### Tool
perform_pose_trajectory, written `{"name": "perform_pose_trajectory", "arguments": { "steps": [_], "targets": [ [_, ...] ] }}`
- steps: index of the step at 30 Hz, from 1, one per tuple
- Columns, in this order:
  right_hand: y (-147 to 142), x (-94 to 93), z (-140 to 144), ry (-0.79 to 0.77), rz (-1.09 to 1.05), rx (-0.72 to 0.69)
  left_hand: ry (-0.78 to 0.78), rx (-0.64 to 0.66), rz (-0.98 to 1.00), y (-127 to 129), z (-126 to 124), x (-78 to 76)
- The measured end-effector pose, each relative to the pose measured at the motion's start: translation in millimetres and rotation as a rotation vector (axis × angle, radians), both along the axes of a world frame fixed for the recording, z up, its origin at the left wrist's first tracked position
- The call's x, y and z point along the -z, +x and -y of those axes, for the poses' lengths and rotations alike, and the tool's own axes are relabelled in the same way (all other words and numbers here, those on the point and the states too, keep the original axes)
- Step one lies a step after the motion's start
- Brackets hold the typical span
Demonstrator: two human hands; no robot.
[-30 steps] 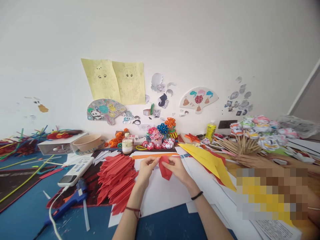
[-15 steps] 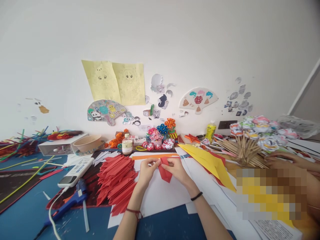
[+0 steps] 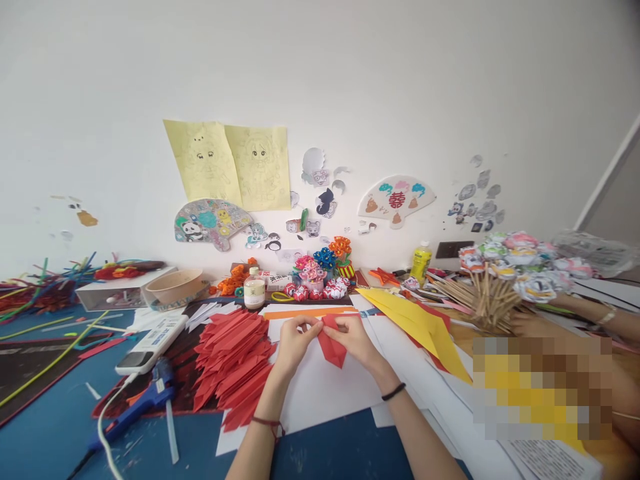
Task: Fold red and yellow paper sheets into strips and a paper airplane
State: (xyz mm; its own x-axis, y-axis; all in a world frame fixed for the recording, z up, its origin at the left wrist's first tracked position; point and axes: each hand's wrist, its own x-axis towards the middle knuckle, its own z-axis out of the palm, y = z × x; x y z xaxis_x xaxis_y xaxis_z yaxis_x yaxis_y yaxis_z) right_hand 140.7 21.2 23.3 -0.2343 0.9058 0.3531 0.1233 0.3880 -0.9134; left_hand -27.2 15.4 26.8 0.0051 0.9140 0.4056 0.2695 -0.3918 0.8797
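Since a second ago the red paper piece [image 3: 331, 341] has tipped a little, its tip now pointing toward six o'clock, and both hands have crept slightly closer over its top edge; at three o'clock another person's hand [image 3: 525, 325] has slid in beside the bundle of paper flowers on sticks [image 3: 500, 280].

From where I stand, the left hand [image 3: 295, 340] pinches the piece's upper left corner, fingers closed on it, and the right hand [image 3: 356, 339] pinches the upper right, equally closed. The piece hangs between the two grips, just above the white sheet [image 3: 320, 390] on the counter [image 3: 50, 427], with its long axis running twelve to six. Neither hand is nearer; they meet on it.

At nine o'clock from the hands lies a pile of folded red pieces [image 3: 233, 363], with a blue glue gun [image 3: 145, 400] farther out at eight. A yellow sheet [image 3: 417, 323] lies at two o'clock.

On the wall, the white fan [image 3: 397, 199] bears a red double-happiness character. The small bottle [image 3: 255, 290] has a label too small to read.
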Motion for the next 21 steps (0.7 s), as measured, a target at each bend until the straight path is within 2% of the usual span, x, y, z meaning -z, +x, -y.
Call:
{"name": "perform_pose_trajectory", "arguments": {
  "steps": [6, 15, 21],
  "targets": [
    [-0.6, -1.5, 2.0, -0.029, -0.012, -0.043, -0.019, 0.08, -0.001, -1.1, -1.0, -1.7],
    [-0.6, -1.8, 1.4, -0.015, -0.006, -0.048, 0.074, 0.031, 0.007, 3.3, 4.8, -6.0],
    [1.6, -2.8, 1.1, 0.005, 0.015, -0.029, 0.041, 0.094, -0.064, -0.8, 3.8, -8.1]
  ]
}}
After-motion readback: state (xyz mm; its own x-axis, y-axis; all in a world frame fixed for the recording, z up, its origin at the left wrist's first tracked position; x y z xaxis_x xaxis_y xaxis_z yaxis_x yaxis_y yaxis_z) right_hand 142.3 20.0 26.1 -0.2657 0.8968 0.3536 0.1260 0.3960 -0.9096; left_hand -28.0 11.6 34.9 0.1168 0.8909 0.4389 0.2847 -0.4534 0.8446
